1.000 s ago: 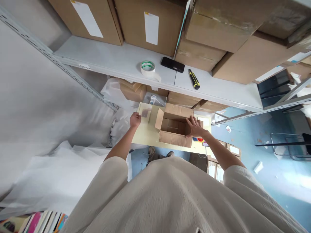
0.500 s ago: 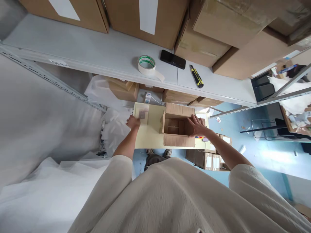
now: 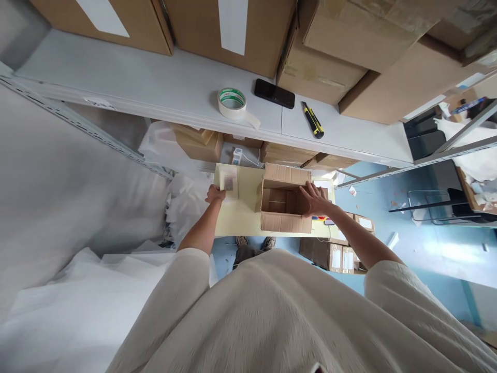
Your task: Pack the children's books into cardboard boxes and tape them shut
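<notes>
An open cardboard box (image 3: pixel 286 202) sits on the pale yellow tabletop (image 3: pixel 244 207), its long flaps folded outward and its inside bare. My right hand (image 3: pixel 313 200) spans the box's right end, thumb and fingers spread and gripping the rim. At the table's left end, my left hand (image 3: pixel 215 194) is closed on the edge of a small clear packet (image 3: pixel 228 181) with a brownish patch in it. The packet is slightly raised over another pale flat piece; its contents are too small to make out.
Above the table runs a grey shelf (image 3: pixel 155 77) with a tape roll (image 3: pixel 232 102), a black phone (image 3: pixel 274 94), a yellow-black utility knife (image 3: pixel 312 120) and large cartons (image 3: pixel 233 31). White foam sheets (image 3: pixel 77 295) lie at left. Labelled boxes (image 3: pixel 341 257) stand on the floor at right.
My left hand has closed on the packet's edge and lifted it slightly. My right hand stays at the box's right end. The view has shifted a little.
</notes>
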Motion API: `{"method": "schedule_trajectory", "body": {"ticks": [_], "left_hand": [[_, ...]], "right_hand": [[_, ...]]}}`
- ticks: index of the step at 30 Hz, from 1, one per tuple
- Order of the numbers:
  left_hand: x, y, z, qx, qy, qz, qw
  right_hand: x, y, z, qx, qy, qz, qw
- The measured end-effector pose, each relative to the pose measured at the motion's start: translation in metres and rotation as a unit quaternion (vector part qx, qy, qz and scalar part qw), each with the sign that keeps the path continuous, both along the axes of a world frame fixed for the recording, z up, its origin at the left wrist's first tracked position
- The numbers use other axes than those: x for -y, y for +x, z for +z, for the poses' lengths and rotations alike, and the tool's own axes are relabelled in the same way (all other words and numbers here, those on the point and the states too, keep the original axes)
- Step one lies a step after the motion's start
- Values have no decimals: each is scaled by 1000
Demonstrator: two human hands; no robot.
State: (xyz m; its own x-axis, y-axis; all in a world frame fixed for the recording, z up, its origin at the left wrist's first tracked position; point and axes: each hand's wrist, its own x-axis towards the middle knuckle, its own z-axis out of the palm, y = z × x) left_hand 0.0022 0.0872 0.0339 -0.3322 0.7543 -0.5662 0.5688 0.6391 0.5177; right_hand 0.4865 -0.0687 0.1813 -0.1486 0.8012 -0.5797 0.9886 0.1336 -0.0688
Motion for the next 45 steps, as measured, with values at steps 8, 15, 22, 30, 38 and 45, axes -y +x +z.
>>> {"method": "schedule_trajectory", "body": {"ticks": [8, 15, 22, 30, 38, 45], "left_hand": [[19, -10, 73, 110, 156, 64, 980], [32, 26, 188, 139, 366, -113, 913], [46, 146, 224, 69, 320, -413, 850], [37, 205, 169, -26, 206, -552, 807], [45, 195, 169, 36, 233, -498, 834], [69, 137, 189, 40, 366, -390, 844]], "right_hand": [[-5, 6, -15, -27, 9, -2, 1000], [-5, 6, -25, -59, 37, 7, 998], [2, 10, -27, -99, 86, 23, 991], [14, 19, -22, -116, 131, 9, 984], [21, 26, 0, -151, 165, 8, 975], [45, 35, 18, -218, 287, -149, 921]]}}
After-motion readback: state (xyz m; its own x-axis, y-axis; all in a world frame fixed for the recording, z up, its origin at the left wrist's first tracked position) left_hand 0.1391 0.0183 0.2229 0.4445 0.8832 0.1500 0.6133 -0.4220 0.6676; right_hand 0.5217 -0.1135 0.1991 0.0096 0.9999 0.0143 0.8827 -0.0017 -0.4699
